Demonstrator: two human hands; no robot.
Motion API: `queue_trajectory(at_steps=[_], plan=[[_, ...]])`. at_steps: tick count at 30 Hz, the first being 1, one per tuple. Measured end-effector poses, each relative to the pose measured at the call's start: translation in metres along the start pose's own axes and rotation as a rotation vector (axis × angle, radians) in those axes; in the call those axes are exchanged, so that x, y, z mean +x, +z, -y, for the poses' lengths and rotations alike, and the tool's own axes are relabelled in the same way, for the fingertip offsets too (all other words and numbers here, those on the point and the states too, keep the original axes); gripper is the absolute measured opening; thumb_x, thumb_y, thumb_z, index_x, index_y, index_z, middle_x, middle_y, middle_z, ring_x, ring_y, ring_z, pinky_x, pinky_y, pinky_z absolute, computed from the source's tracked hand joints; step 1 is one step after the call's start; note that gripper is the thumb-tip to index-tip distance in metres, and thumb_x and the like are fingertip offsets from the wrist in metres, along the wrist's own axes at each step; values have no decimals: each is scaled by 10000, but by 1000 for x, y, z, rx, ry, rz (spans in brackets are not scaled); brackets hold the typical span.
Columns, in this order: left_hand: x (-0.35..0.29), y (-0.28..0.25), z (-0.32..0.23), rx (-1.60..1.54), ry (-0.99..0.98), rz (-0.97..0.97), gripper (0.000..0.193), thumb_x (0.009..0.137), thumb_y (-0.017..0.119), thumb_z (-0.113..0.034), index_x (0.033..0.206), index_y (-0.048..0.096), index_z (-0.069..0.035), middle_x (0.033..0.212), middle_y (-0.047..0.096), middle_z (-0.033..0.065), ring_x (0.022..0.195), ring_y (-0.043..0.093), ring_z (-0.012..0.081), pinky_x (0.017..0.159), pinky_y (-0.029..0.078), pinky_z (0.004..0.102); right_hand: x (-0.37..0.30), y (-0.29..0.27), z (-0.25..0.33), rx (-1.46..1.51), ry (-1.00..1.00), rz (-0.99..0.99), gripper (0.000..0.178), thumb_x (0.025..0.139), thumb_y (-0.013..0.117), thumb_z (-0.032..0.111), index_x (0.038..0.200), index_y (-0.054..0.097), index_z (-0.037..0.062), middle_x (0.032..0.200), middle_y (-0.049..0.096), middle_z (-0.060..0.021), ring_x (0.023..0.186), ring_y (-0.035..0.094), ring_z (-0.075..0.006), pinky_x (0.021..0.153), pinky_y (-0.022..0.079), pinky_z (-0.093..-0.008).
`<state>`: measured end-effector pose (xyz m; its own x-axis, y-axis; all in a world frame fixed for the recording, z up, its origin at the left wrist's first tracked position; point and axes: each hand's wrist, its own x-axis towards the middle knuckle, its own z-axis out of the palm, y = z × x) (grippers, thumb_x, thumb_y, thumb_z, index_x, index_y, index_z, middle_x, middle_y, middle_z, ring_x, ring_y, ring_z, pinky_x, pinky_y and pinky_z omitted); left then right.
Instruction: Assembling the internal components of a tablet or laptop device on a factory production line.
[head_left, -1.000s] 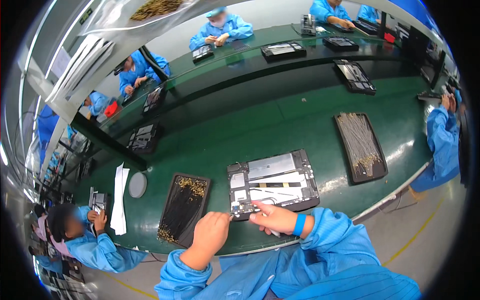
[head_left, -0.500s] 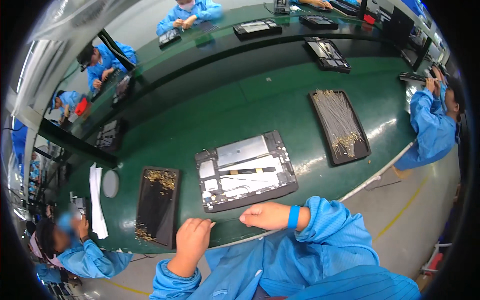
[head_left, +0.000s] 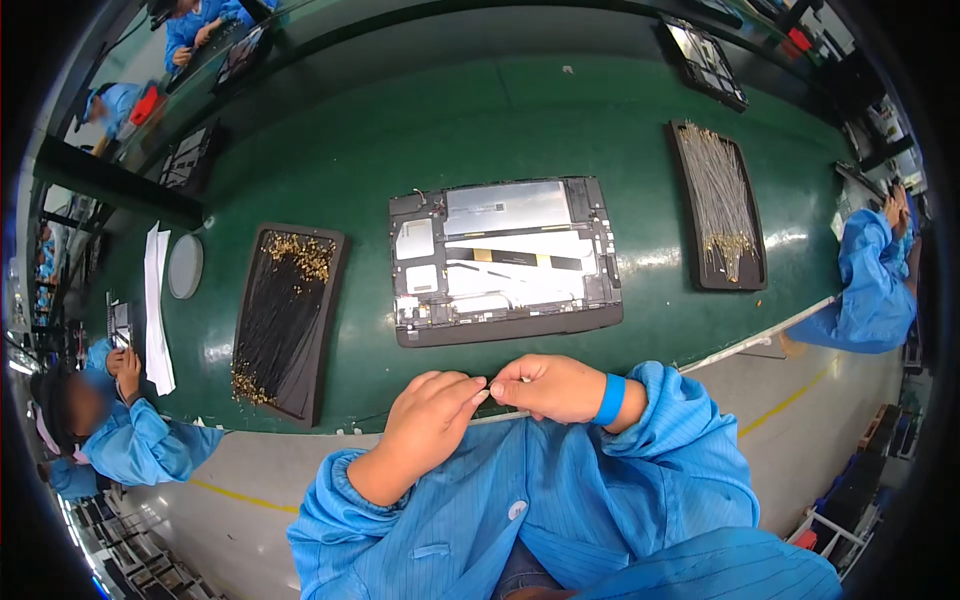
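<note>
My left hand [head_left: 432, 412] and my right hand [head_left: 550, 388] meet fingertip to fingertip at the table's near edge, both closed in a pinch. Between them is a thin black cable, almost wholly hidden by the fingers now. Just beyond lies an opened flat device [head_left: 507, 262], its silvery battery, white plates and dark circuit parts facing up. To its left, a dark tray [head_left: 325, 335] holds many thin black cables [head_left: 285, 320] with gold-coloured ends. A blue band [head_left: 611, 399] circles my right wrist.
At right stands another dark tray [head_left: 755, 220] of grey cables [head_left: 715, 180]. A white strip [head_left: 158, 310] and a round grey disc [head_left: 186, 266] lie at left. Another opened device [head_left: 703, 60] sits at the far right. Co-workers in blue [head_left: 870, 260] are on both sides.
My hands, apart before with a thin dark strand between them, have come together at the fingertips. The view has tilted down, so the table's things appear higher in it.
</note>
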<state>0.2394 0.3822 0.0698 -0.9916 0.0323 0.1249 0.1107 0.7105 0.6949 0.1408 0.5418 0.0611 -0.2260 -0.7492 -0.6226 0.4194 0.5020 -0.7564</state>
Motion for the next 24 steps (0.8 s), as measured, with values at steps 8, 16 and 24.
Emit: queue_trajectory(at_steps=[8, 16, 24], plan=[[12, 5, -1, 168, 94, -175, 187, 660, 620, -83, 843, 584, -69, 813, 547, 81, 712, 511, 255, 625, 429, 334, 1, -3, 11, 214, 49, -15, 275, 806, 498, 303, 921, 541, 58, 771, 527, 4, 570, 452, -62, 469, 384, -191], [36, 10, 24, 489, 83, -378, 140, 659, 603, -65, 787, 549, -54, 763, 531, 73, 711, 503, 245, 594, 413, 342, 12, -8, 44, 413, -170, -316, 313, 803, 487, 263, 1008, 481, 26, 686, 501, -18, 559, 458, -71, 473, 386, -199], [44, 9, 17, 457, -5, -239, 98, 673, 591, -61, 768, 568, -52, 736, 535, 84, 695, 500, 254, 609, 411, 343, 41, -5, 38, 169, -770, -831, 414, 861, 411, 303, 1113, 385, -24, 860, 574, -120, 836, 545, -164, 710, 429, -257]])
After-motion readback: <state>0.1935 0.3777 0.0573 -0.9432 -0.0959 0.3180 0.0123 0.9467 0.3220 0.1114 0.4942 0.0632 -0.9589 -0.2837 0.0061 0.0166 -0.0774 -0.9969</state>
